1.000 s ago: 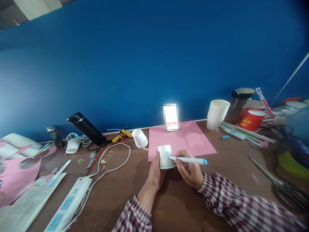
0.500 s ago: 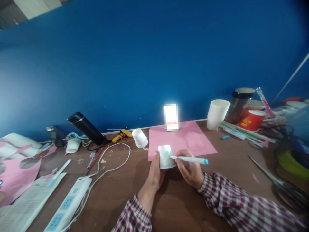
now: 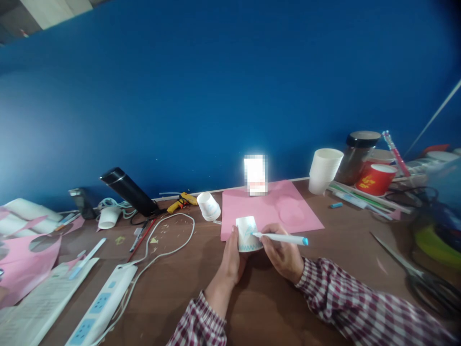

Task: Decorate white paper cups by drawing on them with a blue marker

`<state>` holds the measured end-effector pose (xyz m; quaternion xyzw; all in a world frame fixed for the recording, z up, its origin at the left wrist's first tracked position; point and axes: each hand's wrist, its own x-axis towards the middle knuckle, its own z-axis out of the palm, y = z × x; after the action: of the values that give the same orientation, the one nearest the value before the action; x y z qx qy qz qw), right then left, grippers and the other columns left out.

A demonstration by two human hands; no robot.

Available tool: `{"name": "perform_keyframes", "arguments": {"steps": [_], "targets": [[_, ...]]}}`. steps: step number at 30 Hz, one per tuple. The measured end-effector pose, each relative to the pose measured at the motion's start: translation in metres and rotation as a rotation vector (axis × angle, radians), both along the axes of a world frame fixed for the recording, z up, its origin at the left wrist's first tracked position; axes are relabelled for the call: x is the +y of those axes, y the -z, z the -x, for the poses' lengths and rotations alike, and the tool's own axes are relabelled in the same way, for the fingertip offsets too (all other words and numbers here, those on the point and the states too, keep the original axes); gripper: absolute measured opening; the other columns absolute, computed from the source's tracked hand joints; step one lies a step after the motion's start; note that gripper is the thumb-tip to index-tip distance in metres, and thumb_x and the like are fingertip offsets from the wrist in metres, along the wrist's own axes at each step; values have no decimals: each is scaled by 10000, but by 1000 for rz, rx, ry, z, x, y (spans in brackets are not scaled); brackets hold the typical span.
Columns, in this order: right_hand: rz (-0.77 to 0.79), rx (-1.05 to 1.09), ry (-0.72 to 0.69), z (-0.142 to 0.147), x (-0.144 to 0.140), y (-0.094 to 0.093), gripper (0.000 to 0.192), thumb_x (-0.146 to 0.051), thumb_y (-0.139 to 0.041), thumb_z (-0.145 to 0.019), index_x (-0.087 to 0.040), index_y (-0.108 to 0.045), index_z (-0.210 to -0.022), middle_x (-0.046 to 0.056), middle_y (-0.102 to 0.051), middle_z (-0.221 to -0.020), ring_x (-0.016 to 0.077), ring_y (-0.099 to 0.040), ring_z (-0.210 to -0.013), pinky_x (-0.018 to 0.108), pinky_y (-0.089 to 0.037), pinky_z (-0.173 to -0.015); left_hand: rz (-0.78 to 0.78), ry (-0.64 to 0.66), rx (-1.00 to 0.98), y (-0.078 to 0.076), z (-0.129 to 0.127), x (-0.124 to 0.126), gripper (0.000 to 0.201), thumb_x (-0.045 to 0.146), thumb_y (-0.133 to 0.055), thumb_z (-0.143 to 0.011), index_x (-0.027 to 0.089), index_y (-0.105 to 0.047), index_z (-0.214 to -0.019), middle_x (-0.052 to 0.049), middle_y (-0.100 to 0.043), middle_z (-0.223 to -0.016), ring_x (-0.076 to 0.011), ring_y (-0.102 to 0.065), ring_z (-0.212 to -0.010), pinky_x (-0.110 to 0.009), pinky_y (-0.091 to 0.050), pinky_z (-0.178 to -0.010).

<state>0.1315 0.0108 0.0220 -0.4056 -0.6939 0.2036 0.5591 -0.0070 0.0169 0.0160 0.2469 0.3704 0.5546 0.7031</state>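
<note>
A white paper cup (image 3: 244,232) is held at the near edge of a pink paper sheet (image 3: 262,206). Blue zigzags run along its lower edge, with more blue lines on its side. My left hand (image 3: 232,259) is closed around the cup's left side and underside, thumb against the wall. In my right hand (image 3: 283,254) is a white marker pen (image 3: 284,238) with a blue end, gripped like a pencil. The pen's tip touches the side of the cup, at the blue lines. A small blue pen cap (image 3: 336,205) lies on the table to the right.
Stacked white cups (image 3: 324,168) stand right of the pink sheet, near a red cup (image 3: 376,180). Scissors (image 3: 418,274) lie at the right. Leftward are another white cup (image 3: 209,206), a yellow cutter (image 3: 182,202), a black flask (image 3: 127,190) and a power strip (image 3: 103,302) with its looping cord.
The marker pen's rear end has shifted slightly left and up while its tip stays at the cup. The cup and my left hand look almost unmoved.
</note>
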Motion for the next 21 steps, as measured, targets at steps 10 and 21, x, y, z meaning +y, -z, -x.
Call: {"name": "perform_keyframes", "arguments": {"steps": [10, 21], "targets": [[-16, -19, 10, 1, -1, -3, 56, -227, -482, -888, -197, -529, -882, 26, -598, -750, 156, -585, -656, 272, -501, -606, -35, 9, -17, 0, -1, 0, 467, 513, -499, -846, 98, -643, -1005, -108, -695, -902, -240, -631, -835, -376, -474, -825], [-24, -21, -9, 1, -1, -1, 33, -195, -505, -868, -200, -529, -889, 23, -602, -756, 156, -585, -663, 264, -494, -607, -16, 11, 14, 1, 0, 0, 484, 551, -509, -821, 109, -659, -944, -89, -698, -852, -239, -634, -826, -357, -478, -806]]}}
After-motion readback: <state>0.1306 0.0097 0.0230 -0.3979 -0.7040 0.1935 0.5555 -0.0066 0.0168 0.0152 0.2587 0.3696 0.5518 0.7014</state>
